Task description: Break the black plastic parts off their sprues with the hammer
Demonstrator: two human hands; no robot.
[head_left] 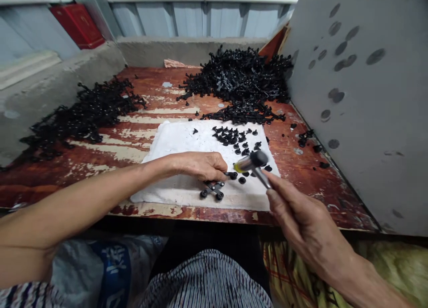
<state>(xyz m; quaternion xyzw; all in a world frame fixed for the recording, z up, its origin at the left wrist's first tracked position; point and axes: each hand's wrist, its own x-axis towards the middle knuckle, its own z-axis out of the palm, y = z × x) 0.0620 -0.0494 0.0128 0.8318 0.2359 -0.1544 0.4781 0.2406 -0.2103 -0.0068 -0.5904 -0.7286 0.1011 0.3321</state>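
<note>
here, left hand [197, 165] fingers pinch a black sprue [214, 190]; right hand [301, 219] fingers clamp a hammer [256, 162]

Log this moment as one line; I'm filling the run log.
left hand: pins black part on white pad | right hand: holds hammer above pad | loose caps on pad

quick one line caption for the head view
Left hand pins a black plastic part on a white cloth; right hand holds a small hammer.
</note>
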